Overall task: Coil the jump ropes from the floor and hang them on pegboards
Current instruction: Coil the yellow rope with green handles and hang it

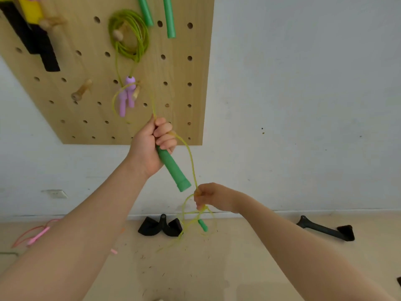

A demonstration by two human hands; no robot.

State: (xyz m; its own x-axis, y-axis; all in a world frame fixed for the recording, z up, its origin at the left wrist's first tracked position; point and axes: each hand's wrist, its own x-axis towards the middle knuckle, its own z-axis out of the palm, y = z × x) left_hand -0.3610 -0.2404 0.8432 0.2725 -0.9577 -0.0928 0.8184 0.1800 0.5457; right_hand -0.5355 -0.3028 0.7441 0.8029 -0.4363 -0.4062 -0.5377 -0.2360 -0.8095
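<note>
My left hand (pixel 152 146) grips a green jump-rope handle (pixel 173 170) in front of the wooden pegboard (pixel 178 72), with yellow-green cord (pixel 191 157) running out of the fist. Lower down, my right hand (pixel 211 197) pinches that cord. Below my right hand the cord hangs in loose loops, with the second green handle (pixel 202 225) dangling just above the floor. On the pegboard a coiled green rope (pixel 130 33) with purple handles (pixel 127 95) hangs from a wooden peg (pixel 118 34). A pink jump rope (pixel 36 235) lies on the floor at the left.
Two green handles (pixel 169 18) hang at the pegboard's top. Black and yellow items (pixel 32 33) hang at its upper left, and a bare peg (pixel 81 91) sticks out below. Black objects (pixel 160 227) (pixel 325 230) lie on the floor by the white wall (pixel 303 105).
</note>
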